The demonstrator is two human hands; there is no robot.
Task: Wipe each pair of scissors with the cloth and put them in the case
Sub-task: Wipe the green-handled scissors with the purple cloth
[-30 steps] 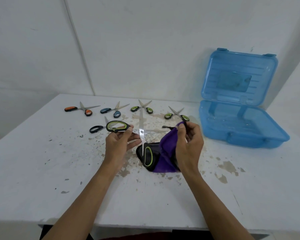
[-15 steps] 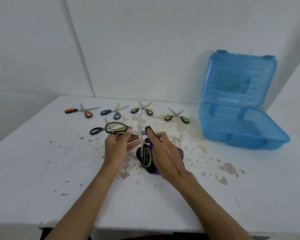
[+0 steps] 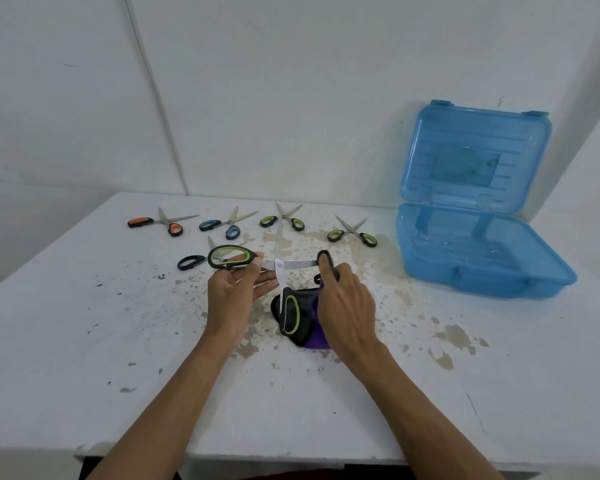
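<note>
Big green-black scissors (image 3: pixel 279 265) are being held up over mid table (image 3: pixel 84 323), blades spread wide. L hand (image 3: pixel 236 289) is gripping one handle loop w/ curled fingers; the other loop is hanging down in front of the cloth (image 3: pixel 317 341). R hand (image 3: pixel 347 299) is pinching the purple-black cloth round the sideways blade near its tip. Lying behind: orange pair (image 3: pixel 163 221), blue pair (image 3: pixel 227 224), green pair (image 3: pixel 284 220), second green pair (image 3: pixel 352 233), black pair (image 3: pixel 191 262). Blue case (image 3: pixel 492 282) is sitting open on the right, well apart.

The right hand (image 3: pixel 347 303) hides most of the purple cloth (image 3: pixel 317 342).
</note>
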